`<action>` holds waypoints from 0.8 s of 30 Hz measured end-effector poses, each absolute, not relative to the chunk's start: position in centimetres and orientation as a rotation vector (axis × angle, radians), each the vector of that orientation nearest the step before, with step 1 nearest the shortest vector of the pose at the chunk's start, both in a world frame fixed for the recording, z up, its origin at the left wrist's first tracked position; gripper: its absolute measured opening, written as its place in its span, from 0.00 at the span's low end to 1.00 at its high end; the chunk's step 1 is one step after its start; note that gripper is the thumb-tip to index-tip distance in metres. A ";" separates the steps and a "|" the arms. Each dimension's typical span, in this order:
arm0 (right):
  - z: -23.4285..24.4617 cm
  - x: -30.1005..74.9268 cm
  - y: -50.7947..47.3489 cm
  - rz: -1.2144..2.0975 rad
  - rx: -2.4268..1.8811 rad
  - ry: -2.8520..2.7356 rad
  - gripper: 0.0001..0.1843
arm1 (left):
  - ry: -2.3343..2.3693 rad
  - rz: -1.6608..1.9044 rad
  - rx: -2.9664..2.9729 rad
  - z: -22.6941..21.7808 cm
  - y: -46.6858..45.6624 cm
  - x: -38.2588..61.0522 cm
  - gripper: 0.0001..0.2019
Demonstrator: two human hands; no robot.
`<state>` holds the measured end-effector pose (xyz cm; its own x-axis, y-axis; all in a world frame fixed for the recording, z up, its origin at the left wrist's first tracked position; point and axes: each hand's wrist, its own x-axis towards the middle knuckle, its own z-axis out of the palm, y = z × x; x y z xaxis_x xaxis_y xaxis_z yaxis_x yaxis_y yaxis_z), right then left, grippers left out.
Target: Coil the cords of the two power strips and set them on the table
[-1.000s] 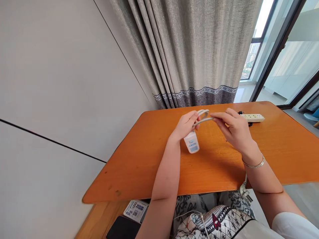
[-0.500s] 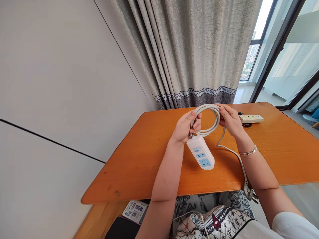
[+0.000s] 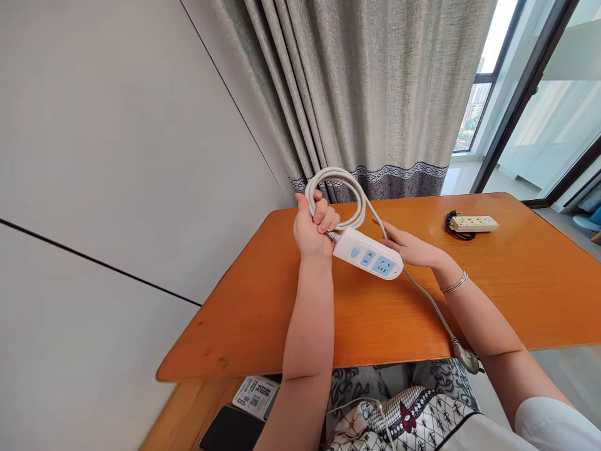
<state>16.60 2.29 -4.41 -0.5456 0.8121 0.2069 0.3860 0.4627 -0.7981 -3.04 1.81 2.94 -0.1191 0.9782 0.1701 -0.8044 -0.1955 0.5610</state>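
Observation:
My left hand (image 3: pixel 315 228) is closed around the coiled white cable (image 3: pixel 360 216) of a power strip, holding the loops above the table. From this hand the white power strip (image 3: pixel 369 254) with blue sockets sticks out to the right, tilted slightly down. Close to the strip's far end, my right hand (image 3: pixel 406 245) has its fingers stretched out against the cable's loose length, partly hidden behind the strip. That length runs down to a plug (image 3: pixel 464 357) at the table's front edge, beside my right forearm.
On the brown wooden table (image 3: pixel 263 300), a second, cream power strip (image 3: pixel 474 223) lies at the back right with its black cord (image 3: pixel 457 228). A grey curtain (image 3: pixel 399 94) hangs behind the table. Below the left front edge are a black item (image 3: pixel 232 431) and a labelled box (image 3: pixel 256 396).
My left hand has moved left and up with the coil, and the strip has swung toward horizontal. My right hand has left the coil and moved down and left onto the cable's loose length.

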 end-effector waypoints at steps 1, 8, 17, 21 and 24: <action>-4.6 16.7 2.4 0.934 -0.997 -2.211 0.33 | 0.393 1.725 0.594 3.0 1.9 -3.3 0.24; -6.6 16.6 3.5 0.489 -1.241 -2.349 0.33 | 0.423 2.112 0.564 3.4 1.9 -5.2 0.21; -4.7 16.4 2.7 -0.145 -1.416 -1.930 0.29 | 0.504 2.176 0.580 3.8 1.4 -5.5 0.23; -4.2 16.4 2.5 -0.127 -1.691 -2.085 0.28 | 0.487 2.165 0.648 3.4 1.4 -5.2 0.20; -3.7 16.2 2.0 -0.045 -1.678 -2.370 0.26 | 0.526 2.195 0.735 2.8 2.0 -5.2 0.19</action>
